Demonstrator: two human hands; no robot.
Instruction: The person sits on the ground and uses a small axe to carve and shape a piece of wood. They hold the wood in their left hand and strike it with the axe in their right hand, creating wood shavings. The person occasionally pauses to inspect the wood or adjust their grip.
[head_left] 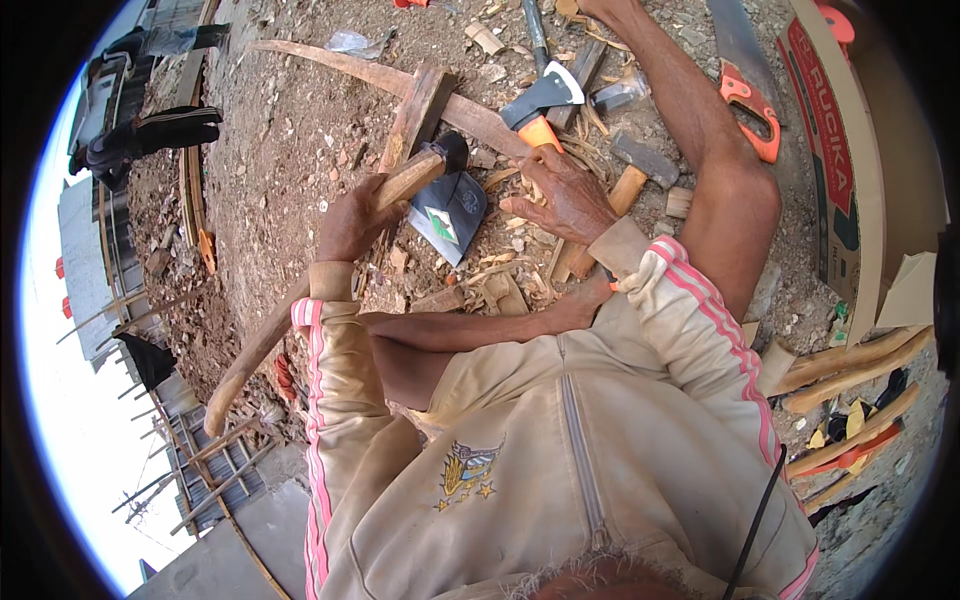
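Note:
My left hand (pixel 348 215) is closed around the long wooden handle (pixel 245 370) of an adze-like tool, whose dark metal blade (pixel 455 220) bears a green label. Behind it a long curved wooden piece (pixel 320 58) lies across a short wooden block (pixel 420 100). My right hand (pixel 560 205) has its fingers apart and slightly bent, just below the orange grip (pixel 536 133) of an axe (pixel 548 95); whether it touches anything is unclear. A hammer (pixel 640 160) with a wooden handle lies to the right of that hand, among wood shavings.
At the right are a handsaw (pixel 750 115), a cardboard box (pixel 900 150) and curved wood pieces (pixel 850 385). My legs (pixel 725 200) frame the work spot. A person in dark clothing (pixel 130 145) is at the far left, near planks (pixel 188 200) and metal sheeting (pixel 90 260).

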